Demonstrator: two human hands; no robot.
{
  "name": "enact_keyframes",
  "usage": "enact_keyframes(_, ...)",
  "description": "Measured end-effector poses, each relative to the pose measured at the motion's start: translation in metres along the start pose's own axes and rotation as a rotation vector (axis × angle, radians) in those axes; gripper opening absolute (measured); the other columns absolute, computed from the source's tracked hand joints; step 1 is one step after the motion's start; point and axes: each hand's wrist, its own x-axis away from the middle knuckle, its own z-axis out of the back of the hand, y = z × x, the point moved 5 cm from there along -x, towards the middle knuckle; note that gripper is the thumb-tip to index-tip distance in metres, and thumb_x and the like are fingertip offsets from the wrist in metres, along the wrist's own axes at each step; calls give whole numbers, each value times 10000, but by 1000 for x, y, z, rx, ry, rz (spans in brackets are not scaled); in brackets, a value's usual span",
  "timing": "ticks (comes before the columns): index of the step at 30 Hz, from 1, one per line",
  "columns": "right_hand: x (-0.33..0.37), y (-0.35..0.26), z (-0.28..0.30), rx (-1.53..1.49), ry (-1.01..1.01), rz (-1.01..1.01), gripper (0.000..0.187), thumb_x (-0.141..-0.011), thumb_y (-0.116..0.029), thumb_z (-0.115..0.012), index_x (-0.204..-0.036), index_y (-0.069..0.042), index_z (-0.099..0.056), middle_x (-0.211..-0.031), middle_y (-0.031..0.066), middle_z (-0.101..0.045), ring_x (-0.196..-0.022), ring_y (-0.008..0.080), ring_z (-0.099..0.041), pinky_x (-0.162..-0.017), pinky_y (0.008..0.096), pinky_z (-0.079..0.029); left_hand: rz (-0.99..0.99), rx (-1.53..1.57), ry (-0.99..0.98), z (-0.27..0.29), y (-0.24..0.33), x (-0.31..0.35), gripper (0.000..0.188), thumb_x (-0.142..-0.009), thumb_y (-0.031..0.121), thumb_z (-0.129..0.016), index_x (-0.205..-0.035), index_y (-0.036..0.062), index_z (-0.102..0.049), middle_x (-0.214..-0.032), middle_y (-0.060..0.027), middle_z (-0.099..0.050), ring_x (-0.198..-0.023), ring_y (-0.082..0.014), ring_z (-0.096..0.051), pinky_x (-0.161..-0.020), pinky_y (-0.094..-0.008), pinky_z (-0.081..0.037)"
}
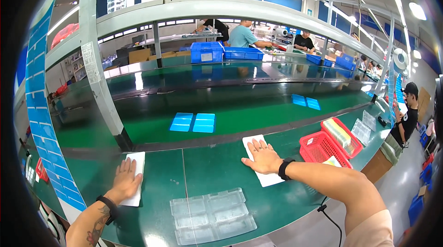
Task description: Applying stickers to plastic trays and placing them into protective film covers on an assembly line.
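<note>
The head view looks down on a long green worktop point(217, 164).

The left hand point(125, 181) lies flat on a white sheet point(137, 173) near the left side of the worktop. Its fingers are spread wide and point away from the person. This grip is fully open and holds nothing; the palm only presses on the sheet. A black wristband point(107, 202) sits on that wrist.

The right hand point(263, 157) lies flat on a second white sheet point(260, 164), well apart from the first one, to the right of the middle. Its fingers are spread out too. This grip is also wide open, with nothing in it, and it only rests on top of the sheet. A black watch point(283, 169) is on that wrist.

A clear plastic tray point(212, 215) with little box shapes lies close to the person, between the two arms. Neither hand touches it.

A red basket point(323, 148) stands to the right of the right hand, and a second red basket point(344, 137) with something pale in it sits just behind it. More clear trays point(361, 131) lie further right.

Two blue flat packs point(193, 122) lie side by side on the green belt point(240, 115) behind the worktop. Blue crates point(207, 52) stand far back on another bench.

A person in a black cap point(406, 118) stands at the right end of the line. Other people sit at the far bench.
</note>
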Motion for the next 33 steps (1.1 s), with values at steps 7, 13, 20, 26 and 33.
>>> enact_keyframes(7, 17, -5, -4, 24, 12, -34, 866, -921, -644, -397, -1533, -46, -261, -1594, 219, -209, -1465, 421, -193, -1179, 554, -152, 8, 7, 15, 0, -2, 3, 694, -992, 389, -384, -1523, -21, -205, -1588, -288, -140, -1475, -446, -127, -1194, -522, -114)
enact_keyframes(13, 23, -7, 2, 14, -45, -46, 877, -907, -654, -414, -1540, -67, -256, -1592, 232, -204, -1464, 430, -189, -1180, 558, -151, 38, -16, -7, 1, 5, 13, 696, -986, 393, -399, -1520, -17, -222, -1583, -292, -157, -1468, -452, -155, -1189, -528, -140)
enact_keyframes(20, 50, -21, 9, 37, -116, -66, 817, -952, -604, -383, -1544, -65, -224, -1584, 283, -160, -1463, 468, -153, -1175, 574, -152, -30, 9, 63, -4, 9, 23, 708, -974, 444, -411, -1502, -12, -286, -1552, -303, -235, -1442, -465, -209, -1182, -533, -150)
enact_keyframes(26, 63, -21, -6, 37, -19, -20, 787, -950, -608, -369, -1547, -110, -240, -1586, 261, -189, -1461, 455, -183, -1173, 586, -134, -38, -32, 78, -5, 4, 31, 708, -972, 435, -425, -1502, -13, -284, -1556, -305, -218, -1438, -472, -209, -1174, -549, -160)
enact_keyframes(33, 85, -12, -2, 79, 47, -22, 819, -935, -604, -425, -1504, -25, -318, -1522, 314, -301, -1422, 488, -248, -1143, 602, -181, -10, 5, 80, -10, 6, 40, 744, -980, 495, -395, -1533, 23, -237, -1585, -263, -190, -1474, -416, -176, -1193, -523, -133)
